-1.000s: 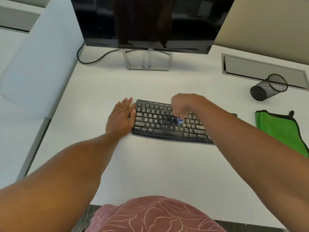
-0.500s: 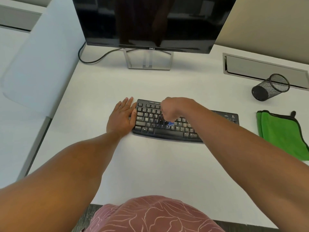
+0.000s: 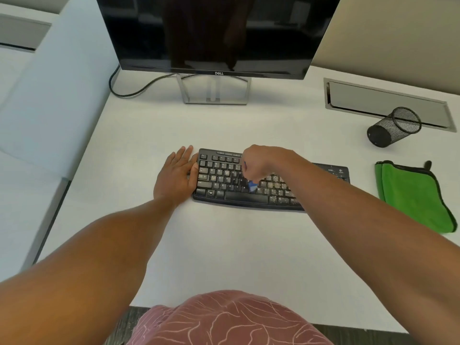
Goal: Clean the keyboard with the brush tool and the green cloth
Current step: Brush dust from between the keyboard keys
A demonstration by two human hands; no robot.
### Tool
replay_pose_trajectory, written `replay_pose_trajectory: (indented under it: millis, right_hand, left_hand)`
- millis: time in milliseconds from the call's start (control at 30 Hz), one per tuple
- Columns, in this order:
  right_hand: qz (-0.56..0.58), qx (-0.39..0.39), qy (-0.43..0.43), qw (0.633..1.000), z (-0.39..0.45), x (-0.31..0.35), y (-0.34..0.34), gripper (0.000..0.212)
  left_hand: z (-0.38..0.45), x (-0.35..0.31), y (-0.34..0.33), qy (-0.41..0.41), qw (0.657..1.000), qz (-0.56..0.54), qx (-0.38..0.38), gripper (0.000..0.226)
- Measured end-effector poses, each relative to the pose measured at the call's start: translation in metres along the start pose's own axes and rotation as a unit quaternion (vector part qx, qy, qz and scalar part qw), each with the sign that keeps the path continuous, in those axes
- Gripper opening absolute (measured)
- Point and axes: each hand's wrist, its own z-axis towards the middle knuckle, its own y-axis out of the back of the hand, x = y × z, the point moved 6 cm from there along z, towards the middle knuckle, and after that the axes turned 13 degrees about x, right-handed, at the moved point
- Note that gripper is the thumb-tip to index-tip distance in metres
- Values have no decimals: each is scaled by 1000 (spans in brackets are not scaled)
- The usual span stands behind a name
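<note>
1. Keyboard [image 3: 224, 180] black, flat on white desk [image 3: 224, 245], front of monitor [image 3: 216, 33]; pale specks on right-side keys.
2. Brush tool [image 3: 252, 186] blue tip on middle keys, handle gripped in clenched right hand [image 3: 261, 161] above keyboard centre.
3. Left hand [image 3: 175, 176] flat, fingers straight, resting on desk, thumb side touching keyboard's left edge.
4. Green cloth [image 3: 413, 195] folded on desk, right of keyboard, apart from both hands.
5. Mesh pen cup [image 3: 394, 127] tipped on its side behind cloth.
</note>
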Motion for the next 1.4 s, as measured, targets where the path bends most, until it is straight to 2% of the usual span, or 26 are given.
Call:
replay_pose_trajectory:
  millis: [133, 200, 300, 467, 533, 633, 700, 867, 1067, 1200, 1400]
  right_hand:
    - [183, -57, 109, 975, -6, 19, 0, 14]
    - [219, -70, 130, 965, -5, 29, -4, 15]
    - [171, -65, 112, 977, 0, 30, -14, 20]
    - [-1, -22, 9, 1000, -5, 11, -17, 16]
    - [33, -34, 24, 999, -4, 12, -13, 13]
    - [150, -71, 95, 981, -3, 22, -10, 19]
    - [177, -86, 114, 974, -4, 27, -11, 19]
    - [44, -41, 48, 997, -6, 18, -15, 15]
    - [134, -90, 122, 979, -8, 38, -3, 20]
    - [-8, -52, 113, 992, -4, 51, -10, 24]
    - [-41, -75, 106, 991, 2, 48, 4, 25]
  left_hand:
    - [0, 1, -1, 0, 1000, 2, -1, 59]
    - [0, 1, -1, 0, 1000, 3, -1, 59]
    - [-1, 2, -2, 0, 1000, 4, -3, 59]
    - [0, 1, -1, 3, 1000, 4, -4, 59]
    - [0, 1, -1, 2, 1000, 3, -5, 59]
    - [0, 1, -1, 0, 1000, 5, -5, 58]
    - [0, 2, -2, 1, 1000, 5, -4, 58]
    - [1, 3, -2, 4, 1000, 8, -4, 59]
    - [-1, -1, 1, 3, 1000, 1, -8, 59]
    - [-2, -1, 2, 4, 1000, -1, -8, 59]
    - [-1, -1, 1, 3, 1000, 0, -7, 57]
